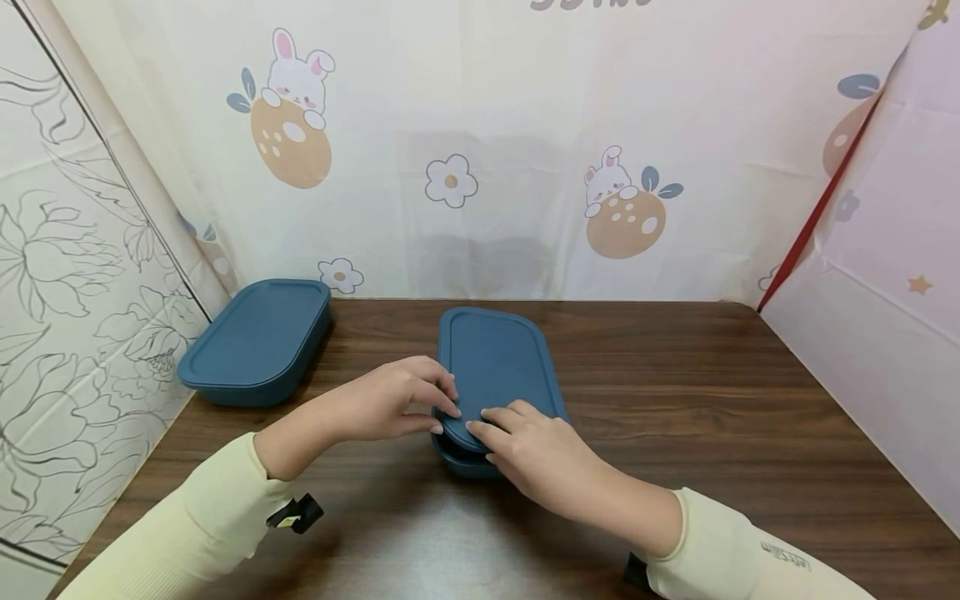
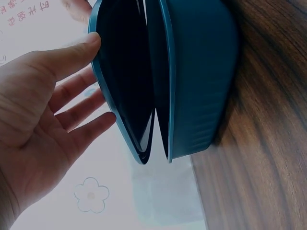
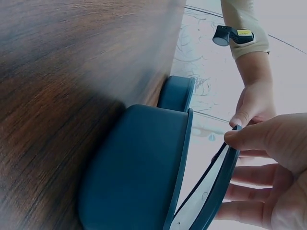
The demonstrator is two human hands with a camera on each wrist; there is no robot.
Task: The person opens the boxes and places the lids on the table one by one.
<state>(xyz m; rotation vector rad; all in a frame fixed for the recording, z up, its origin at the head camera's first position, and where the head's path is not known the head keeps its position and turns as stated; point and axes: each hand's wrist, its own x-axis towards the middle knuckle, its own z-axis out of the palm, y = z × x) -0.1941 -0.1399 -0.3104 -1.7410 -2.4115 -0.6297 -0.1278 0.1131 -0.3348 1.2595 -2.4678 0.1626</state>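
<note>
A blue lid point(image 1: 501, 358) lies tilted over a blue rectangular food container point(image 1: 471, 465), its near edge raised. Wrist views show a wedge-shaped gap between the lid point(image 2: 125, 72) and the container point(image 2: 201, 81), widest toward the hands. My left hand point(image 1: 397, 400) pinches the lid's near left corner, thumb at the edge and fingers on top. At the near right my right hand point(image 1: 546, 457) grips the same edge, its thumb point(image 3: 247, 137) on the rim and fingers spread over the outer face. The container stands on the wooden table.
A second blue container point(image 1: 255, 337) with its lid on stands at the table's back left. Behind the brown wooden table point(image 1: 675, 367) hangs a printed cloth point(image 1: 510, 108), and patterned panels border both sides.
</note>
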